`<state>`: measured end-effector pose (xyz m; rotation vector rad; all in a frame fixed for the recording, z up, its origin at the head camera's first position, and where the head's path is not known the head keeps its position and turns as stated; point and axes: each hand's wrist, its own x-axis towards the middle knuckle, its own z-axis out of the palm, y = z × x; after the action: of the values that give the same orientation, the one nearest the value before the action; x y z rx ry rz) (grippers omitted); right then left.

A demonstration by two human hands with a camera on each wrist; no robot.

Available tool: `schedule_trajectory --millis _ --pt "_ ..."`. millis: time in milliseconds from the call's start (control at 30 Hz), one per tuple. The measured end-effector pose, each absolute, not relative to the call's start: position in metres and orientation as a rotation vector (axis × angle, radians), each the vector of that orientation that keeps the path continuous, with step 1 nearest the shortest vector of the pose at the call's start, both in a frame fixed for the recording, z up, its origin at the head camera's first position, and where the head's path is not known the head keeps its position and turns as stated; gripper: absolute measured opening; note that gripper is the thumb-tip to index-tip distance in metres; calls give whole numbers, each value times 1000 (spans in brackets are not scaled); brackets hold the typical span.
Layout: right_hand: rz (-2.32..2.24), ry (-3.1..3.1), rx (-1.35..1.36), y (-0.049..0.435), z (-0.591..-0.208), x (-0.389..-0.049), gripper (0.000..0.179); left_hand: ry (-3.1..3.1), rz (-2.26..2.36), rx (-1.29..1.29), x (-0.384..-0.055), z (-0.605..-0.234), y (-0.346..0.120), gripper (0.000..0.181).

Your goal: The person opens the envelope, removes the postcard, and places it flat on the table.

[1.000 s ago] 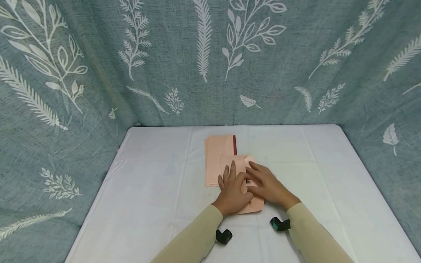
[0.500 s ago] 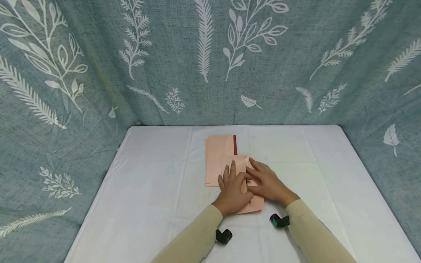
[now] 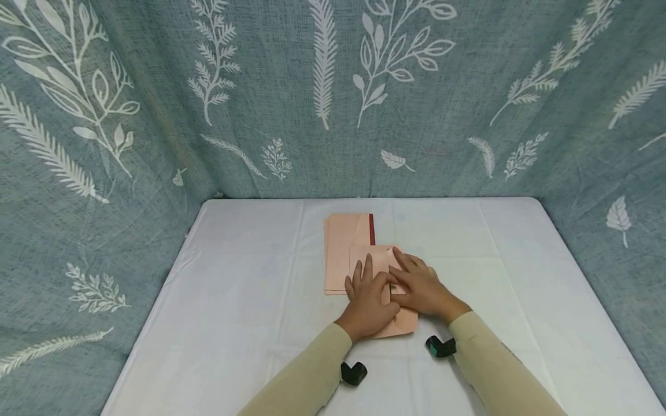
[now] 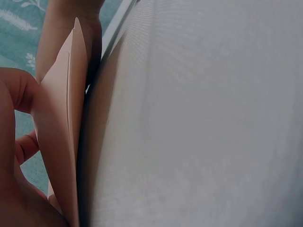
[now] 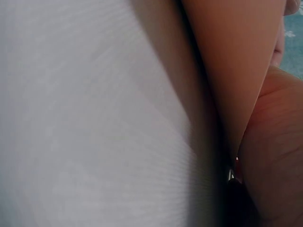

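A peach paper envelope (image 3: pixel 372 260) lies near the middle of the table, overlapping the stack behind it. My left hand (image 3: pixel 368 306) rests on it with several fingers spread and the index bent toward the fold at its right side. From the right, my right hand (image 3: pixel 426 292) presses along that fold, its fingertips and thumb on the paper. In the left wrist view the envelope's lower edge (image 4: pixel 71 123) stands slightly raised, with the left fingers (image 4: pixel 23 90) against its face. The right wrist view shows its underside (image 5: pixel 236 61) beside the right hand (image 5: pixel 277 142).
Several more peach envelopes (image 3: pixel 340 248) are stacked just behind, with a dark red strip (image 3: pixel 372 222) along their right side. A white cloth covers the table (image 3: pixel 250 277). Green patterned curtains (image 3: pixel 291 98) hang around it. A black wrist camera (image 3: pixel 354 374) sits below each hand.
My right hand has shifted slightly away from me along the fold, its top finger moving up a little. My left hand and the envelope have stayed in place.
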<state>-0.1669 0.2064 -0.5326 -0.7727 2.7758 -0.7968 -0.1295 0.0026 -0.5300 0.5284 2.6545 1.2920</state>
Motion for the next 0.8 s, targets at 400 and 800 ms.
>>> schedule_trajectory --millis 400,800 --pt "-759 2784 -749 206 -534 -164 71 2652 1299 513 -130 -531 4 32" --pt "-733 2798 -745 207 -536 -164 71 2791 1108 465 -126 -528 12 26"
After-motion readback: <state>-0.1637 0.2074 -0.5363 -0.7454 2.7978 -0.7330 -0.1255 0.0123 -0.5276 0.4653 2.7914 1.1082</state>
